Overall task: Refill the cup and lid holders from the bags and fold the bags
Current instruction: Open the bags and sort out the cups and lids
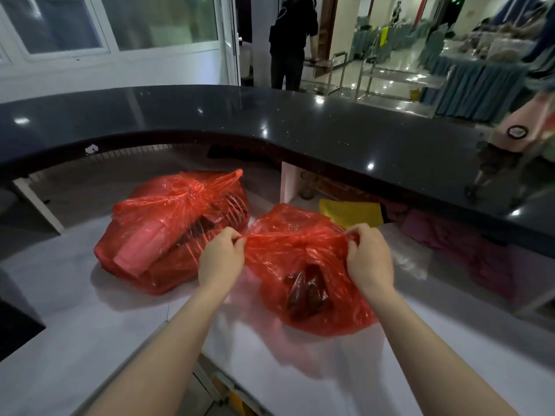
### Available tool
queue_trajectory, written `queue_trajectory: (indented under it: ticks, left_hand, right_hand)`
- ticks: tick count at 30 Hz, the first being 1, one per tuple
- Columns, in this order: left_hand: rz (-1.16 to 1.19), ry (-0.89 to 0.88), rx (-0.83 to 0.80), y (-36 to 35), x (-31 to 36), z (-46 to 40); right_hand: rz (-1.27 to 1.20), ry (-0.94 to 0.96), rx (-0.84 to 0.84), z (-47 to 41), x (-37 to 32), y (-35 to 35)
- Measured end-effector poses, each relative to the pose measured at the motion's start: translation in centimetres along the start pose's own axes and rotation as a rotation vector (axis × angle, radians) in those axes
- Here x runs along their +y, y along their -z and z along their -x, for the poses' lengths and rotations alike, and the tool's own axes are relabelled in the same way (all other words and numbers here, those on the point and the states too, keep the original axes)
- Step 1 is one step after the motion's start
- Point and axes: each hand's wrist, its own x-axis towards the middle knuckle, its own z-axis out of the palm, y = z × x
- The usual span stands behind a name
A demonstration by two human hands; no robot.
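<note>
**While pinching the near bag's mouth from both sides: knot stretched, not yet opened**

Left grip (222, 256) curled shut on a twist of red film at the left end of the gathered mouth. Right grip (371, 259) curled the same way round the right end. Between them, drawn taut along a line running left to right, roughly parallel to the front edge of the bench (75, 310). Both equally near, one at each end of that line, with the body of the near red bag (303, 313) hanging below and towards the front edge. Judged to turn on that axis: pulling outward along it would tighten or spread the mouth; working the knot loose would call for fingers at the middle of the line.

Inside the near red bag, seen through the film: dark rounded things (306, 292), too blurred to tell whether cups or lids.

Towards the left and further back on the bench, just beside the near one but apart from it: second red bag (180, 223), knotted at the top, untouched. Inside, a pale pink sleeve-like stack (141, 250) lying on its side and a dark ribbed stack (234, 205) beside it.

No cup or lid holder visible anywhere.

Near the back right of the bench: yellow sheet (351, 211) and crumpled clear plastic (408, 256). Above and behind, dark curved countertop (270, 121).
</note>
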Motion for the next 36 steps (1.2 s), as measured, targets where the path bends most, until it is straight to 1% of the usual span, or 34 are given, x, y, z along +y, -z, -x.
queue_trajectory:
  ticks: [2,3,5,7,9,10,12,13,15,16,19,22,24,27,30,31,32,34,35,36]
  left_hand:
    - [0.029,0.021,-0.002,0.4,-0.1,0.0]
    - [0.057,0.019,-0.013,0.6,-0.1,0.0]
    - [0.109,-0.043,-0.044,1.1,0.0,0.2]
    - [0.105,-0.183,-0.087,1.4,0.7,0.4]
    - [0.12,-0.283,-0.181,1.4,2.1,0.6]
    - [0.126,-0.306,-0.236,1.2,2.8,0.7]
    - [0.068,-0.297,-0.326,0.4,3.7,1.1]
    - [0.004,-0.274,-0.354,0.0,3.9,1.3]
    - [-0.117,-0.25,-0.365,-0.7,3.6,1.7]
    - [-0.135,-0.242,-0.334,-0.8,3.4,1.8]
    - [-0.044,-0.17,-0.215,-0.7,2.5,1.6]
    - [0.035,-0.037,-0.079,0.3,1.2,0.6]
    - [0.051,0.065,-0.021,1.2,-0.1,-0.5]
    - [0.057,0.1,-0.035,1.8,-0.8,-1.2]
    - [0.116,0.104,-0.045,1.8,0.1,-0.9]
    - [0.146,0.085,-0.052,1.8,0.4,-0.8]
    - [0.174,0.046,-0.063,2.0,0.8,-0.7]
    - [0.199,-0.075,-0.106,2.4,1.5,-0.4]
    - [0.198,-0.136,-0.136,2.5,1.9,-0.3]
    - [0.197,-0.191,-0.168,2.6,2.3,-0.1]
  right_hand:
    - [-0.005,-0.047,0.004,-0.1,-0.4,0.4]
    - [0.01,-0.033,0.002,0.0,-0.6,0.6]
    - [0.017,0.096,-0.001,0.3,-1.1,1.0]
    - [-0.032,0.273,-0.03,0.8,-2.1,1.3]
    - [-0.013,0.397,-0.132,1.0,-3.0,1.0]
    - [0.058,0.428,-0.211,1.0,-3.3,0.6]
    - [0.249,0.411,-0.354,1.2,-3.6,-0.3]
    - [0.302,0.396,-0.376,1.4,-3.6,-0.6]
    - [0.257,0.392,-0.333,1.6,-3.3,-0.7]
    - [0.2,0.392,-0.288,1.7,-3.1,-0.6]
    - [0.115,0.346,-0.154,1.9,-2.8,0.0]
    - [0.101,0.207,-0.044,2.0,-2.0,0.8]
    - [0.079,0.117,0.017,1.7,-1.3,1.6]
    - [0.105,0.086,0.047,1.7,-0.9,2.3]
    - [0.114,0.027,0.05,2.0,-1.6,2.2]
    - [0.118,0.06,0.046,2.2,-2.0,2.3]
    - [0.124,0.138,0.033,2.3,-2.4,2.4]
    - [0.161,0.332,-0.047,2.4,-3.0,2.4]
    - [0.199,0.379,-0.095,2.4,-3.3,2.3]
    - [0.233,0.384,-0.132,2.4,-3.7,2.1]
